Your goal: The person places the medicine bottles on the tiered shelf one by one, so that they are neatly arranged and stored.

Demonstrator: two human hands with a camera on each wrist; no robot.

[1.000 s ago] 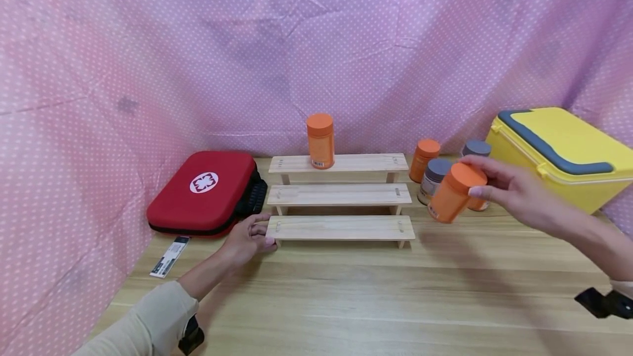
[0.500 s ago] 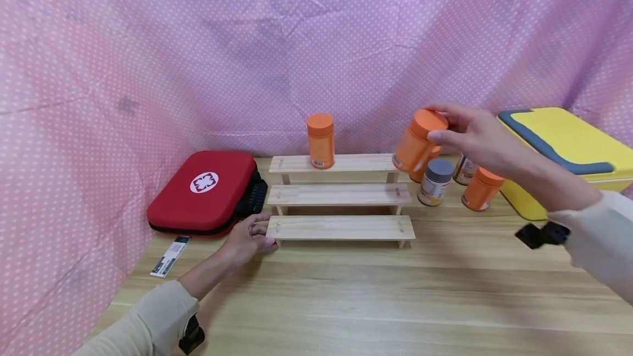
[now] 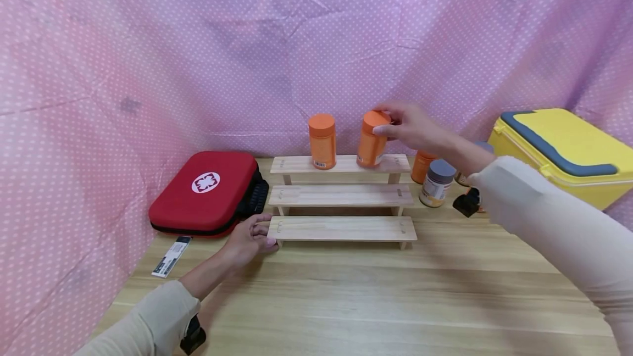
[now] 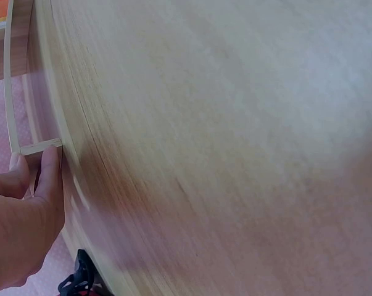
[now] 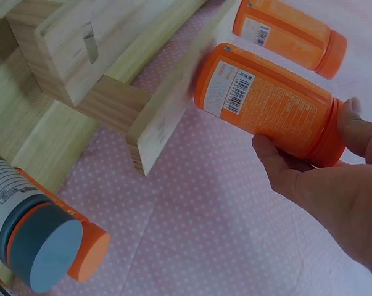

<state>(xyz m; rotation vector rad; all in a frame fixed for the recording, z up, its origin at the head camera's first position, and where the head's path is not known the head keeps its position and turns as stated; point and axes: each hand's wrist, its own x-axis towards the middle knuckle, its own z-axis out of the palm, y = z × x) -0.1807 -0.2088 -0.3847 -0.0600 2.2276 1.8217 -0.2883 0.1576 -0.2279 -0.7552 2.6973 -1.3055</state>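
My right hand grips an orange pill bottle around its lid. That bottle is almost upright, its base at the top step of a three-tier wooden rack; in the right wrist view its base meets the board or nearly so. Left of it on the same step stands a matching orange bottle. At the rack's lower left end, my left hand holds the bottom step; the left wrist view shows thumb and fingers pinching the end support.
Right of the rack stand a grey-capped bottle and an orange bottle, with others partly behind my right arm. A yellow box is at far right. A red first-aid case and a label strip lie left.
My right hand has carried the orange bottle leftward from beside the other bottles to the top step, and the bottle has tilted nearer upright. My left hand stays at the rack's end.
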